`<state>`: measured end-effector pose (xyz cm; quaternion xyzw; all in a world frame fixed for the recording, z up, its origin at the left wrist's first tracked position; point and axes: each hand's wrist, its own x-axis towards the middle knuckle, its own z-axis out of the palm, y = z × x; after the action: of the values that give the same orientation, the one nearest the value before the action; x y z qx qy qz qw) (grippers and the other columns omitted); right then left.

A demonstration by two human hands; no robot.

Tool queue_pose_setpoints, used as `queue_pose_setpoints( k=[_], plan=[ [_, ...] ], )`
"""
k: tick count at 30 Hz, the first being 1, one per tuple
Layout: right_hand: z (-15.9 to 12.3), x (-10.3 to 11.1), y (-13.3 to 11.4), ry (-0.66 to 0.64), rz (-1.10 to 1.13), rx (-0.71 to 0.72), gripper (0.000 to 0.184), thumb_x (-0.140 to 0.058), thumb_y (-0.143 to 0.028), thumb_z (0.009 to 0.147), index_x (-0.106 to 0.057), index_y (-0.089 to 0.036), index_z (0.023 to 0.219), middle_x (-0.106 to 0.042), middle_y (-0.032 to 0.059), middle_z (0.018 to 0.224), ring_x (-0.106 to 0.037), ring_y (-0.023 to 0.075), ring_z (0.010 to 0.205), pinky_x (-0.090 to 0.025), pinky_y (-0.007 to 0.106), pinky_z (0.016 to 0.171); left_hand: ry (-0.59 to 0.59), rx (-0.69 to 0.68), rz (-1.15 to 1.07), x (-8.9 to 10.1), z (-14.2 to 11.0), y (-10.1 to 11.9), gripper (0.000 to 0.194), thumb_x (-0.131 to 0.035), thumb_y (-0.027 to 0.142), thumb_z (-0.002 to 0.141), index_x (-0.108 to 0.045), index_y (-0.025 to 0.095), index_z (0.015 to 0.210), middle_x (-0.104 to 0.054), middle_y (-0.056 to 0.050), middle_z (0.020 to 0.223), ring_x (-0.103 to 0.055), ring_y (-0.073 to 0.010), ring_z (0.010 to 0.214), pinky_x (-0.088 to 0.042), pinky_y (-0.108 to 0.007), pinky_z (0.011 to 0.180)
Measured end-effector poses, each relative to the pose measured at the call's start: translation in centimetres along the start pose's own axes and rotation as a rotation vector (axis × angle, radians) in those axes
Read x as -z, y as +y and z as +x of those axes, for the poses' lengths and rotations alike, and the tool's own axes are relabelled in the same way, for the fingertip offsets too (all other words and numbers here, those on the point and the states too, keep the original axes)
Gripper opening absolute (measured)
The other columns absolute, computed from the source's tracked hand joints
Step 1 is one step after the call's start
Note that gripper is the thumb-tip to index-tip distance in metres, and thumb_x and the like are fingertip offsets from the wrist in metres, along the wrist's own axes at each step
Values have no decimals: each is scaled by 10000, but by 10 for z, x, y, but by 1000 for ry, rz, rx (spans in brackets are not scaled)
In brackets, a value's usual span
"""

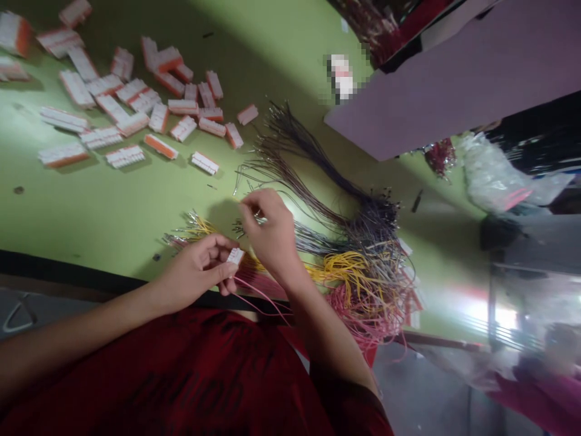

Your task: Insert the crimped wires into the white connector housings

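Observation:
In my left hand (200, 272) is a small white connector housing (235, 256), gripped between thumb and fingers. A pink wire (258, 289) runs from beside it to the right. My right hand (271, 229) is raised just above and to the right of the housing, thumb and forefinger pinched together. A short yellow wire end sticks out at those fingertips; the rest of it is hard to follow. Beneath the right hand lie yellow wires (347, 266), grey wires (318, 237) and pink wires (358, 315) with metal terminals at their left ends.
Many white-and-orange connector housings (136, 97) lie scattered over the green table (113, 209) at upper left. Bundles of dark wires (313, 145) spread behind my right hand. A purple-grey panel (445, 79) juts in from upper right, near a clear plastic bag (494, 172). Another person's purple clothing (540, 387) shows at lower right.

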<state>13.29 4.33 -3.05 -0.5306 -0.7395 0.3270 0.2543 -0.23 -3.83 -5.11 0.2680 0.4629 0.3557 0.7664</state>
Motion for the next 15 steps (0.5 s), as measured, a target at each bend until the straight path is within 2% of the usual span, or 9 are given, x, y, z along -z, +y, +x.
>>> queue_pose_setpoints(
  k=[2, 3, 5, 6, 8, 10, 15],
  plan=[
    [-24, 23, -16, -92, 274, -126, 65, -603, -248, 920, -614, -219, 862, -629, -20, 752, -588, 115, 658, -508, 264, 625, 19, -1, -20, -1, 1, 1, 277, -784, 331, 788, -588, 204, 937, -693, 11, 651, -663, -171, 557, -546, -301, 552],
    [-37, 34, -21, -181, 410, -191, 69, -623, -292, 917, -613, -225, 904, -632, -32, 720, -583, 107, 597, -504, 251, 570, 32, 3, -27, -2, 2, 2, 306, -804, 346, 767, -596, 206, 943, -703, 6, 684, -673, -175, 575, -552, -303, 559],
    [-62, 48, -21, -251, 547, -303, 98, -639, -318, 904, -621, -222, 903, -646, -36, 684, -591, 103, 555, -505, 238, 534, 45, 18, -41, -6, 3, 4, 356, -826, 351, 744, -603, 205, 981, -718, 0, 738, -682, -173, 597, -559, -298, 570],
    [-72, 51, -17, -224, 541, -345, 99, -646, -309, 892, -625, -216, 867, -649, -33, 670, -598, 105, 559, -507, 234, 535, 40, 26, -49, -8, 4, 4, 372, -823, 345, 749, -600, 200, 1010, -719, 1, 742, -681, -168, 598, -557, -291, 570],
    [-86, 50, -2, -85, 429, -399, 105, -654, -275, 861, -634, -203, 787, -653, -25, 652, -606, 111, 580, -505, 230, 548, 15, 35, -66, -12, 5, 4, 373, -802, 328, 774, -584, 188, 1042, -707, 9, 700, -669, -154, 578, -545, -270, 559],
    [-94, 45, 13, 40, 300, -398, 94, -652, -249, 839, -658, -196, 761, -671, -12, 665, -612, 120, 595, -505, 234, 558, -9, 36, -75, -16, 6, 2, 359, -790, 316, 790, -574, 178, 1041, -698, 12, 672, -664, -146, 573, -537, -256, 558],
    [-101, 40, 26, 105, 126, -250, 120, -627, -223, 871, -745, -219, 852, -743, 21, 780, -657, 149, 671, -539, 272, 644, -42, 91, -91, -20, 10, -3, 349, -776, 317, 818, -570, 188, 1068, -702, 14, 700, -677, -143, 590, -538, -249, 570]
  ],
)
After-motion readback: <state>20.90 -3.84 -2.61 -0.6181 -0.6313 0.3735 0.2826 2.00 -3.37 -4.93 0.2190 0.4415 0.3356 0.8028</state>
